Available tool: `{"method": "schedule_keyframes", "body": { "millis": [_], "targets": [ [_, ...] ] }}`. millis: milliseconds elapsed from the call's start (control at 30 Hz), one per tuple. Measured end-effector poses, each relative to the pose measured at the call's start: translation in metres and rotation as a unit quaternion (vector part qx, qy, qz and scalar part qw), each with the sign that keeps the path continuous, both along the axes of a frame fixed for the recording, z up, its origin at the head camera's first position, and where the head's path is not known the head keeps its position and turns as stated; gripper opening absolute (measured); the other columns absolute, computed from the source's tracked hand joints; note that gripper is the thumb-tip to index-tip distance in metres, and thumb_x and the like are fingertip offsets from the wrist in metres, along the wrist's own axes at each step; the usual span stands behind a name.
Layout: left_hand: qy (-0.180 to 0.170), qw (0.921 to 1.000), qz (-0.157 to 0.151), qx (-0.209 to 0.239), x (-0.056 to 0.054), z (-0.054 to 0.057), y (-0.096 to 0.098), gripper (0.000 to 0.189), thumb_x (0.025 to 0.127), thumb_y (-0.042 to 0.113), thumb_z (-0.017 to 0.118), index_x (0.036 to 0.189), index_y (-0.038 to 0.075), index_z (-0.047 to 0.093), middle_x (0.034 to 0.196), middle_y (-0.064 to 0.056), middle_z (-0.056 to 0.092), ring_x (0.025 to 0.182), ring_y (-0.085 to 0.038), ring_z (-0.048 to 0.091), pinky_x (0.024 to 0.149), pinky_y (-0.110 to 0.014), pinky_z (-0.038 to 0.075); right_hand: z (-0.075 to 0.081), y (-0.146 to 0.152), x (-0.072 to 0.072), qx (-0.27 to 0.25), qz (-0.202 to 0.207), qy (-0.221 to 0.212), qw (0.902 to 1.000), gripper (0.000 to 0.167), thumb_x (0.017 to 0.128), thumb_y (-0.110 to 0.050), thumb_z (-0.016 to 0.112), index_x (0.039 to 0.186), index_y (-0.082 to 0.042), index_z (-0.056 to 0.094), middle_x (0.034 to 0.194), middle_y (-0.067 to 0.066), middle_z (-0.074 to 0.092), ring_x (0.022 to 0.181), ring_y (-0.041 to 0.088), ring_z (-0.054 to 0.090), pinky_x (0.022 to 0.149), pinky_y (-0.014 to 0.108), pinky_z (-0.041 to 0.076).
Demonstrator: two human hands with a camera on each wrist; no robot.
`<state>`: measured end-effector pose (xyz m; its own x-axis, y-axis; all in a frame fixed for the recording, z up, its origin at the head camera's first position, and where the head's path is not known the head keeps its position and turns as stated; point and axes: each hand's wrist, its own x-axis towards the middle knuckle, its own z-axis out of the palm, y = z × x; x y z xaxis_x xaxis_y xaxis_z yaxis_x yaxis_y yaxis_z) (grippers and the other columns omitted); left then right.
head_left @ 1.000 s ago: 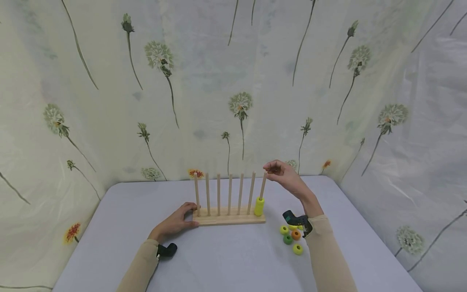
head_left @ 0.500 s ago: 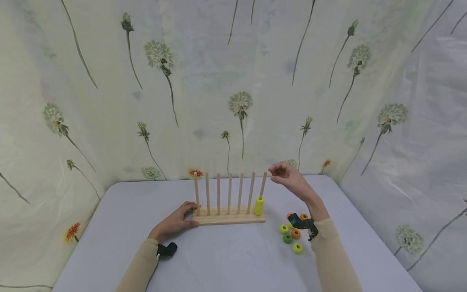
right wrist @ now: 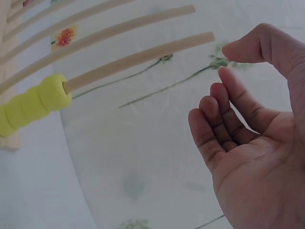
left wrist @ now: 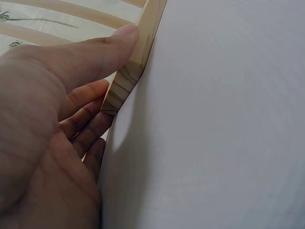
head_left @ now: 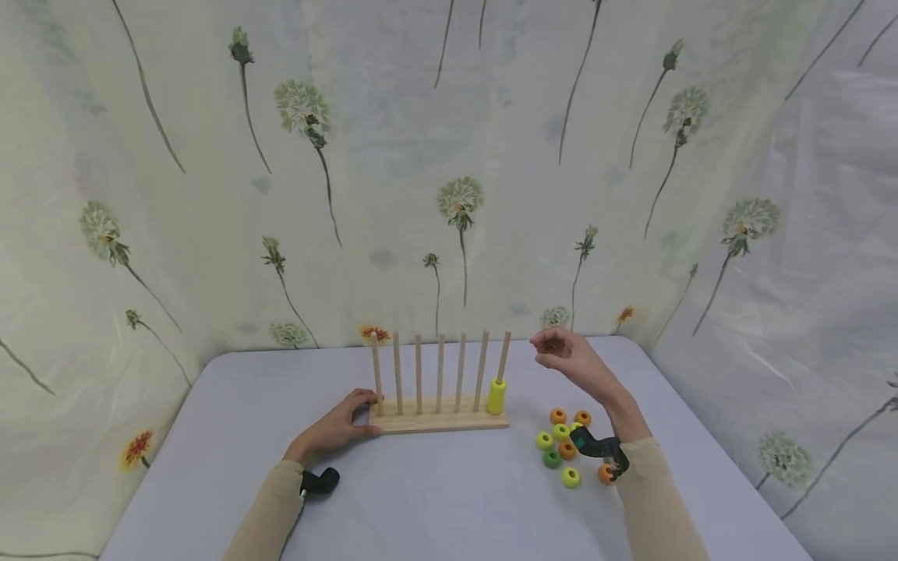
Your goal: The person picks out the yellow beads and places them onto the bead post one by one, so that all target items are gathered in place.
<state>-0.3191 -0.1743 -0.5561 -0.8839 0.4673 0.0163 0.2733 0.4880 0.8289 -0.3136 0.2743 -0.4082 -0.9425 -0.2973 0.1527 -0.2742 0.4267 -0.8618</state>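
Note:
A wooden peg rack (head_left: pixel 442 422) stands on the table, with a row of several upright pegs. Yellow beads (head_left: pixel 496 397) are stacked low on its rightmost peg; the right wrist view shows the same yellow beads (right wrist: pixel 35 102) pressed together. At the rack's left end, my left hand (head_left: pixel 344 425) grips the base (left wrist: pixel 133 69), thumb along the front side and fingers round behind. My right hand (head_left: pixel 571 362) is raised to the right of the rightmost peg. Its fingers are loosely bent with nothing in them, thumb tip apart from the index fingertip.
Loose beads lie on the white table (head_left: pixel 435 499) right of the rack: orange beads (head_left: pixel 567 449), yellow beads (head_left: pixel 571 477) and a green bead (head_left: pixel 552 459). My right wrist camera (head_left: pixel 596 446) partly covers them. A flower-printed curtain (head_left: pixel 393 171) hangs behind the table.
My right hand has moved from the top of the rightmost peg away to the right and slightly down, uncovering more orange beads. The left hand keeps its grip on the rack.

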Motion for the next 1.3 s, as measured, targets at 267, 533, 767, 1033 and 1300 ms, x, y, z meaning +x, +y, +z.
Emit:
{"method": "schedule_keyframes", "body": {
  "millis": [267, 533, 767, 1033, 1300],
  "targets": [
    [0.003, 1.0, -0.001, -0.001, 0.0, 0.0, 0.0, 0.068, 0.083, 0.033, 0.076, 0.138, 0.005, 0.047, 0.149, -0.012, 0.037, 0.145, -0.037, 0.023, 0.117, -0.057, 0.018, -0.012, 0.016, 0.015, 0.031, -0.025, -0.013, 0.9991, 0.035, 0.091, -0.023, 0.067, 0.117, -0.005, 0.053, 0.117, 0.012, 0.057, 0.103, 0.017, 0.058, 0.083, 0.03, 0.054],
    [0.012, 0.9999, -0.004, -0.008, -0.001, -0.002, 0.0, 0.068, 0.084, 0.034, 0.075, 0.138, 0.004, 0.047, 0.148, -0.013, 0.037, 0.144, -0.037, 0.025, 0.117, -0.056, 0.019, -0.029, 0.032, 0.032, 0.063, -0.028, 0.005, 0.9976, 0.032, 0.091, -0.022, 0.068, 0.115, -0.006, 0.055, 0.115, 0.01, 0.059, 0.102, 0.015, 0.058, 0.082, 0.019, 0.052],
    [0.009, 1.0, -0.001, -0.003, 0.0, -0.002, 0.0, 0.07, 0.083, 0.034, 0.076, 0.138, 0.003, 0.047, 0.148, -0.013, 0.038, 0.144, -0.037, 0.025, 0.117, -0.056, 0.019, -0.047, 0.043, 0.052, 0.067, -0.021, -0.001, 0.9975, 0.029, 0.089, -0.015, 0.068, 0.114, -0.006, 0.055, 0.112, 0.009, 0.059, 0.1, 0.013, 0.058, 0.081, 0.018, 0.051],
    [0.012, 0.9999, -0.001, -0.001, -0.001, -0.004, -0.001, 0.071, 0.083, 0.037, 0.075, 0.139, 0.004, 0.047, 0.147, -0.012, 0.038, 0.144, -0.037, 0.024, 0.117, -0.056, 0.018, -0.07, 0.052, 0.066, 0.082, -0.044, -0.04, 0.9948, 0.033, 0.089, -0.015, 0.067, 0.116, 0.0, 0.055, 0.116, 0.019, 0.059, 0.102, 0.021, 0.059, 0.082, 0.018, 0.052],
    [0.01, 0.9999, -0.005, 0.0, -0.001, -0.005, 0.0, 0.072, 0.083, 0.037, 0.075, 0.139, 0.003, 0.046, 0.148, -0.012, 0.037, 0.144, -0.037, 0.024, 0.117, -0.057, 0.018, -0.086, 0.058, 0.078, 0.063, -0.022, -0.073, 0.9951, 0.032, 0.089, -0.006, 0.064, 0.117, 0.004, 0.053, 0.116, 0.021, 0.056, 0.101, 0.025, 0.058, 0.081, 0.018, 0.051]
  ]
}}
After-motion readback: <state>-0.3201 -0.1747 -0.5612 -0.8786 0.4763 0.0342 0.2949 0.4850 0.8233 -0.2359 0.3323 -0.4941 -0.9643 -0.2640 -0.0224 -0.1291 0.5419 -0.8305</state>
